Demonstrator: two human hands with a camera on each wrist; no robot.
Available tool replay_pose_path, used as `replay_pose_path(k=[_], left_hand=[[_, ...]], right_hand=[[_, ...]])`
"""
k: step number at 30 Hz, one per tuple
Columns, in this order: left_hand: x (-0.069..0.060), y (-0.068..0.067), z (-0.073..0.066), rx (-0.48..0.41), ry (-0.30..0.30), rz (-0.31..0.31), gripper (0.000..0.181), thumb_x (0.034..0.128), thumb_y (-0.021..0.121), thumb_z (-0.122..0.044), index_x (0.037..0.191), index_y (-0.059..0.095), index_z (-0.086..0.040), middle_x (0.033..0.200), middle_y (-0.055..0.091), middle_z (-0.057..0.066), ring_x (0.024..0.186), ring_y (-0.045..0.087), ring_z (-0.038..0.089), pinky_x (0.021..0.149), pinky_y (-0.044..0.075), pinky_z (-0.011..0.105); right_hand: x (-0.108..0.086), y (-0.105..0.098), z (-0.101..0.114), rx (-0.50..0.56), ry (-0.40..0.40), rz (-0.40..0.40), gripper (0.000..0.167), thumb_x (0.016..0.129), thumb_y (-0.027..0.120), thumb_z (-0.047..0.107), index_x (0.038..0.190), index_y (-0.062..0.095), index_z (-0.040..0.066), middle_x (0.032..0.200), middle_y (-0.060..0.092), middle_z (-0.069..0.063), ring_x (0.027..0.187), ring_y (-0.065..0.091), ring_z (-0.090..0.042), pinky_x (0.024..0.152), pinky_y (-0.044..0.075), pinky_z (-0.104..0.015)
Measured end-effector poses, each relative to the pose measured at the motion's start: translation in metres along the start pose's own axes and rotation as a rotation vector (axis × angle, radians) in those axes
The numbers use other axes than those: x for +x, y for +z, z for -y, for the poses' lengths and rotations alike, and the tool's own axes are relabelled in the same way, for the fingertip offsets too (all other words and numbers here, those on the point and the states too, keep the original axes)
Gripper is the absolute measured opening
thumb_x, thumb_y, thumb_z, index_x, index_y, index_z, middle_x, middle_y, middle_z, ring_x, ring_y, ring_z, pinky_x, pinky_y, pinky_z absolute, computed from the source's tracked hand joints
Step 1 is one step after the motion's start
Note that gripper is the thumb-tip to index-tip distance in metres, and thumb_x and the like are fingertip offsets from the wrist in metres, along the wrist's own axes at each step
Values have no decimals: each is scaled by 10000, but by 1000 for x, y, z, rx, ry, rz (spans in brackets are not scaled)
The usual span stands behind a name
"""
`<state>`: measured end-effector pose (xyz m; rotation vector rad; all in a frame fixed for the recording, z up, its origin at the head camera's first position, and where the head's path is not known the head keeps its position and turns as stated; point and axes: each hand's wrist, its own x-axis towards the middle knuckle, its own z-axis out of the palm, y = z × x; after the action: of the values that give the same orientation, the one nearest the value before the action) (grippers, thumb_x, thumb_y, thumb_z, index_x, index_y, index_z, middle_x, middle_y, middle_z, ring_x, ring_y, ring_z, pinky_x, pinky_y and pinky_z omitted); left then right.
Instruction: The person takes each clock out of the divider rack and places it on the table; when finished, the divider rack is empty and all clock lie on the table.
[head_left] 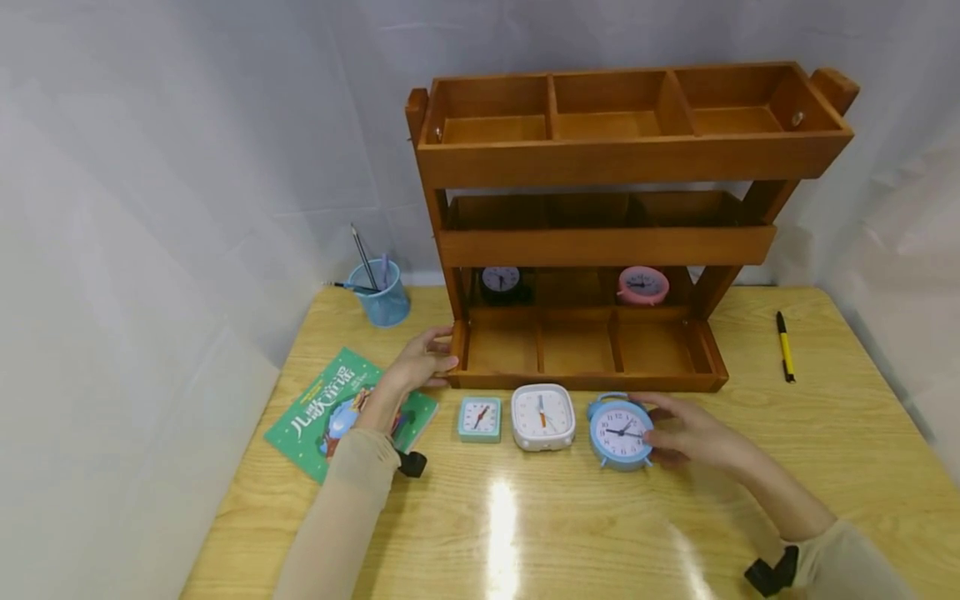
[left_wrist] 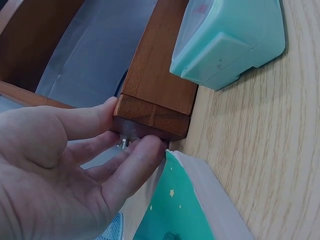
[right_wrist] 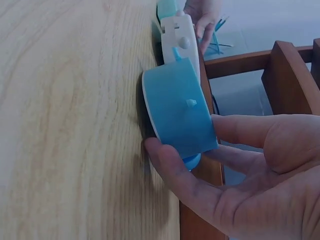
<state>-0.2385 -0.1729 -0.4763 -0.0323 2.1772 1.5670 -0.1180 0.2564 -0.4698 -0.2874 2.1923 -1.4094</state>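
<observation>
My right hand (head_left: 690, 432) grips the round light blue alarm clock (head_left: 619, 446) by its right side, thumb at the dial's edge. In the right wrist view, the blue clock (right_wrist: 177, 110) lies on the table, face hidden. To its left lie a white rounded-square clock (head_left: 527, 423) and a small mint-green square clock (head_left: 480, 436). My left hand (head_left: 420, 362) touches the lower left end of the brown wooden three-tier rack (head_left: 585, 382); in the left wrist view, thumb and fingers rest against its corner (left_wrist: 152, 117).
On the bottom tier sit a black clock (head_left: 501, 287) and a pink clock (head_left: 645, 287). A green book (head_left: 311, 417) lies under the left forearm. Behind it stands a blue mesh pen cup (head_left: 387, 307). A yellow-black pen (head_left: 785, 348) lies at the right.
</observation>
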Motion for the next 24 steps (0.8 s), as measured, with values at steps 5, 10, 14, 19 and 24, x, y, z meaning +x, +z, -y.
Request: replay_pose_path(k=[5, 10, 14, 19, 24], left_hand=[[-1, 0, 0, -2, 1, 1, 636, 1065, 596, -67, 1643, 343, -146, 1557, 439, 250, 1334, 579, 426, 1051, 583, 541], [0, 1, 1, -4, 5, 0, 636, 1066, 595, -68, 1644, 341, -145, 1558, 438, 252, 1345, 573, 437, 1049, 583, 542], [0, 1, 0, -4, 4, 1, 635, 1066, 597, -74, 1643, 342, -145, 1569, 436, 252, 1361, 564, 442, 1058, 576, 548], [0, 2, 0, -1, 6, 5, 636, 1067, 594, -72, 1644, 335, -128, 1582, 427, 269, 1370, 555, 450, 1066, 569, 557], [-1, 3, -2, -3, 0, -1, 635, 1067, 587, -59, 1646, 335, -127, 1593, 422, 271, 1389, 539, 456, 1095, 546, 568]], right_hand=[[1, 0, 0, 25, 29, 13, 662, 1036, 654, 93, 1591, 332, -74, 1373, 494, -393, 923, 690, -264, 705, 633, -346], [0, 1, 1, 40, 46, 3, 635, 1030, 657, 80, 1574, 366, -74, 1352, 505, -374, 887, 697, -258, 695, 629, -332], [-1, 0, 0, 44, 40, -2, 586, 1027, 653, 63, 1539, 415, -92, 1342, 513, -372, 881, 702, -261, 678, 624, -320], [-2, -2, -3, 46, 19, 5, 562, 1038, 649, 76, 1522, 429, -106, 1341, 522, -382, 898, 712, -259, 674, 629, -324], [-5, -4, -3, -2, 41, -30, 575, 1046, 654, 131, 1519, 427, -103, 1328, 545, -359, 909, 713, -259, 694, 638, -364]])
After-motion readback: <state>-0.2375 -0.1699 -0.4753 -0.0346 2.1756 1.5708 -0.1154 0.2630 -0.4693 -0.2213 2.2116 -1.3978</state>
